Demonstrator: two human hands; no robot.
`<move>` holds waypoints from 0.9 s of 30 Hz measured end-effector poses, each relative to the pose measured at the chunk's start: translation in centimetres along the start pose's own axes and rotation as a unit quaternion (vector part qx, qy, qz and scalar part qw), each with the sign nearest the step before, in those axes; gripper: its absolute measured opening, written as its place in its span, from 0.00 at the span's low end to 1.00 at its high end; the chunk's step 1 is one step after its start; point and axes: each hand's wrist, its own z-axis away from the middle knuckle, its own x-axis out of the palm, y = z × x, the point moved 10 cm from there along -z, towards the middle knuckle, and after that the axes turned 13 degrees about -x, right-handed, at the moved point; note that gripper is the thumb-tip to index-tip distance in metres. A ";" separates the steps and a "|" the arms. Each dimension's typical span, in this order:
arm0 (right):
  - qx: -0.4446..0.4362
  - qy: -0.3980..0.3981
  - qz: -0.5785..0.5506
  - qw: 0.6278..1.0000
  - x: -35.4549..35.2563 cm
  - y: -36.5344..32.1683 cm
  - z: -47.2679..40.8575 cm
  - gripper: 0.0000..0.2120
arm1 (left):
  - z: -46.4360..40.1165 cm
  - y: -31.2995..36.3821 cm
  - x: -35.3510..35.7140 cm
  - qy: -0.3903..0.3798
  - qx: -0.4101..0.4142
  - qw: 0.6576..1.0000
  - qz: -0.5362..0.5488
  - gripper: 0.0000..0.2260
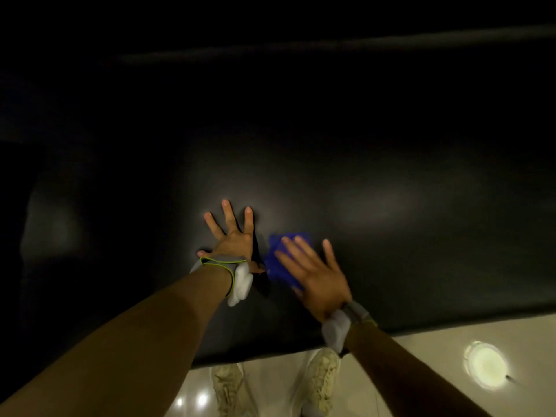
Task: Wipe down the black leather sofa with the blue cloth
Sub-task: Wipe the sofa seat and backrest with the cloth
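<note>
Both forearms reached down to the black leather sofa [301,164]. On its seat the left hand [233,239] lay flat, fingers spread wide. Just beside it, the right hand [313,275] pressed the blue cloth [279,257] onto the seat with straight fingers. Pale shoes [319,377] stood on the glossy floor [421,356] before the sofa.

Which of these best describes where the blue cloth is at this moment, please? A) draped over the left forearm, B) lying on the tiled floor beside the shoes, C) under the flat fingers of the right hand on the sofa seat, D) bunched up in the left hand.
C: the blue cloth lies on the black leather sofa beneath the straight fingers of the right hand, while the left hand rests spread and bare on the seat beside it.
</note>
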 end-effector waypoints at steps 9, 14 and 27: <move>0.450 0.146 -0.134 0.871 -2.3 11.2 7.2 0.30 | -0.6 -0.1 0.7 -0.036 0.018 0.999 -0.017 0.60; 0.067 0.051 -0.023 0.996 0.4 -3.0 1.2 0.38 | -1.8 -0.7 1.3 -0.025 0.021 0.999 -0.013 0.62; 0.421 0.212 -0.129 0.873 1.2 4.8 15.1 0.41 | -1.1 -0.4 1.1 -0.023 0.031 0.999 -0.004 0.61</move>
